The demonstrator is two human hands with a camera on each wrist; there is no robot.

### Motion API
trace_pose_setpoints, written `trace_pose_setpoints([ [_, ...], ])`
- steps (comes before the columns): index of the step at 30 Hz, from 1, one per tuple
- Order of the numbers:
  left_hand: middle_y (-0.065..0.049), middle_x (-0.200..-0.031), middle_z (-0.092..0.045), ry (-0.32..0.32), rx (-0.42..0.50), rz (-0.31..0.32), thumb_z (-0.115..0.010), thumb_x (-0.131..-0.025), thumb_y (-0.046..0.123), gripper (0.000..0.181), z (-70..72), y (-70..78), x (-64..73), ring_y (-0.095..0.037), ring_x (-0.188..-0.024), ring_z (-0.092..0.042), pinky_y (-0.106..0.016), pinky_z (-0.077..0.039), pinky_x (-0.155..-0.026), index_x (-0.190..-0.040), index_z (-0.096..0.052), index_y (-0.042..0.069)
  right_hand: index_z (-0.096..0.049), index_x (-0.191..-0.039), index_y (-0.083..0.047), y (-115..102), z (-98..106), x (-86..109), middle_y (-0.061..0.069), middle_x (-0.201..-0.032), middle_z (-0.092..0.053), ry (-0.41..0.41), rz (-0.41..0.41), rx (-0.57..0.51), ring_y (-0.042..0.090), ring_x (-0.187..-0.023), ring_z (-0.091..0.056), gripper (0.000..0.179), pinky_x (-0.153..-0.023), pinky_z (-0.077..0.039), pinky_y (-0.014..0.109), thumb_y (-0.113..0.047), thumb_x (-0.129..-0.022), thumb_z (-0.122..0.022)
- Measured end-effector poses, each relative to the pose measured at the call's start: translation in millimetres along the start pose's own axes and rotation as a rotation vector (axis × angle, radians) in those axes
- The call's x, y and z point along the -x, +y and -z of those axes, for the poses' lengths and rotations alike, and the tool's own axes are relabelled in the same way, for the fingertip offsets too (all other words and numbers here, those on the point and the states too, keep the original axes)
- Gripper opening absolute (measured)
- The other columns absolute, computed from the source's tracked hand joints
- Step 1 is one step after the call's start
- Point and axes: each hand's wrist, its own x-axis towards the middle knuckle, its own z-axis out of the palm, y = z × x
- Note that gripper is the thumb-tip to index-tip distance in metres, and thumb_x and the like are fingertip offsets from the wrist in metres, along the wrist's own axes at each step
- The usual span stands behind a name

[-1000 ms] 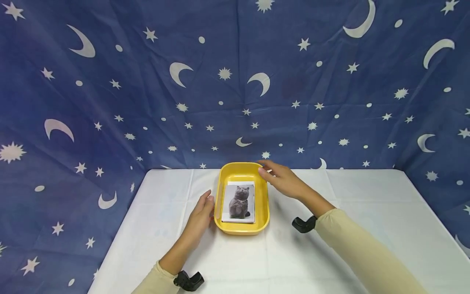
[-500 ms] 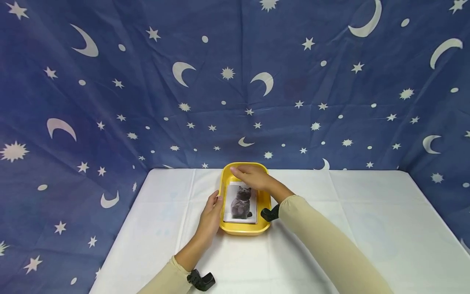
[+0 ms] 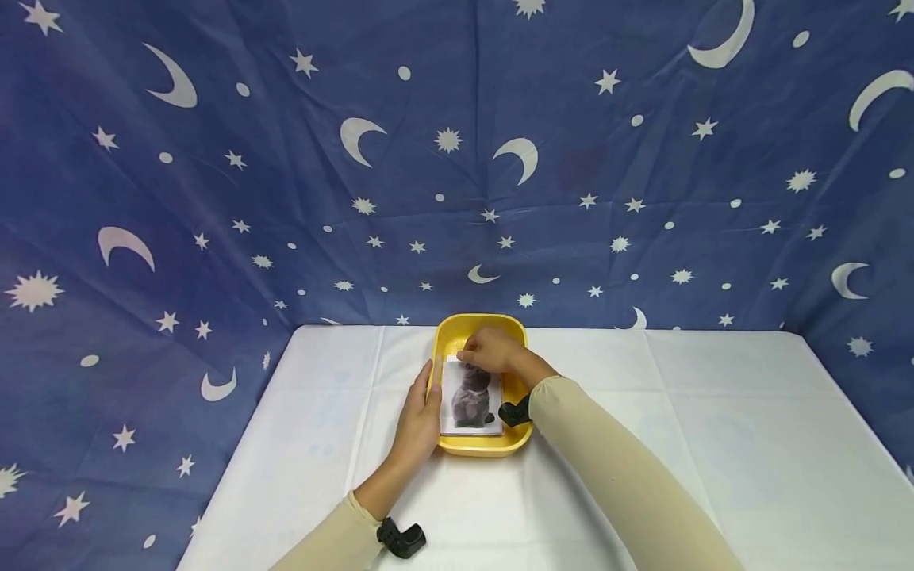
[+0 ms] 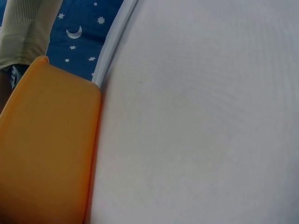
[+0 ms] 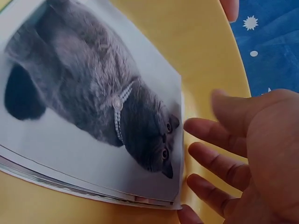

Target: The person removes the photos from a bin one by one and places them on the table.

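Note:
A stack of photo cards [image 3: 451,404], its top one picturing a grey cat with a beaded collar, lies in a yellow plastic tray [image 3: 483,450]. My left hand [image 3: 418,419] rests against the tray's left side, its fingers fairly straight along the wall. Over the far part of the tray is my right hand [image 3: 494,350]. In the right wrist view, the right fingertips [image 5: 196,125] are bent at the far edge of the stack, while the blurred thumb [image 5: 224,105] stands apart from the cards. The tray's outer wall [image 4: 51,149] fills the left of the left wrist view.
The tray stands on a white-covered table [image 3: 700,428], near its back edge. Behind it hangs a dark blue cloth [image 3: 400,174] with white moons and stars. Black wrist devices [image 3: 401,539] sit at both cuffs.
My right hand has moved left from the tray's far right rim to the far edge of the cards. My left hand has come closer against the tray's side.

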Motion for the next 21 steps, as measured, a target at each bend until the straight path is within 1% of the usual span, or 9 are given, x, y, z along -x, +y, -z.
trace_pose_setpoints([
  [2,-0.013,-0.166,-0.030,-0.001,-0.003,-0.019,-0.039,-0.112,0.023,0.054,-0.3,-1.3,0.5,-0.035,-0.155,-0.025,-0.056,-0.019,-0.126,-0.163,-0.025,0.016,-0.080,-0.099,-0.008,-0.7,-2.6,0.3,-0.003,-0.074,-0.066,-0.003,-0.014,0.009,0.011,-0.068,-0.054,0.021,-0.062,-0.045,0.022,-0.026,-0.099,-0.068],
  [5,-0.016,-0.165,-0.032,0.007,-0.013,-0.036,-0.039,-0.112,0.021,0.053,0.0,-2.7,0.9,-0.036,-0.154,-0.027,-0.057,-0.020,-0.126,-0.163,-0.026,0.014,-0.080,-0.099,-0.010,-2.4,-7.1,0.9,-0.001,-0.079,-0.071,-0.014,-0.027,0.010,0.013,-0.074,-0.057,0.015,-0.067,-0.049,0.023,-0.023,-0.095,-0.073],
  [8,-0.019,-0.163,-0.035,0.021,-0.035,-0.035,-0.039,-0.112,0.021,0.053,0.2,-2.9,1.0,-0.038,-0.153,-0.029,-0.058,-0.021,-0.125,-0.162,-0.027,0.013,-0.081,-0.098,-0.011,-4.3,-9.4,1.6,-0.001,-0.080,-0.071,-0.028,-0.026,0.005,0.015,-0.077,-0.058,0.013,-0.070,-0.050,0.024,-0.022,-0.092,-0.076],
  [13,-0.021,-0.160,-0.038,0.039,-0.067,-0.025,-0.039,-0.111,0.021,0.052,-0.7,-3.5,1.0,-0.039,-0.151,-0.032,-0.059,-0.024,-0.124,-0.162,-0.029,0.012,-0.081,-0.098,-0.013,-8.4,-9.2,5.2,-0.003,-0.078,-0.070,-0.053,-0.044,-0.006,0.015,-0.077,-0.058,0.013,-0.071,-0.050,0.025,-0.023,-0.089,-0.080],
  [17,-0.023,-0.158,-0.039,0.038,-0.066,-0.032,-0.039,-0.111,0.021,0.052,-1.4,-3.6,0.4,-0.040,-0.149,-0.034,-0.060,-0.025,-0.123,-0.162,-0.029,0.011,-0.082,-0.096,-0.015,-11.9,-7.5,9.9,-0.004,-0.079,-0.072,-0.052,-0.016,0.029,0.015,-0.075,-0.059,0.011,-0.073,-0.051,0.028,-0.023,-0.088,-0.081],
  [21,-0.022,-0.159,-0.037,0.028,-0.049,-0.029,-0.037,-0.112,0.023,0.052,-1.2,-2.3,0.7,-0.040,-0.150,-0.032,-0.060,-0.024,-0.123,-0.162,-0.028,0.012,-0.082,-0.095,-0.018,-14.7,-5.0,15.7,-0.006,-0.087,-0.074,-0.023,0.016,0.065,0.013,-0.081,-0.059,0.011,-0.081,-0.051,0.029,-0.022,-0.085,-0.084],
])
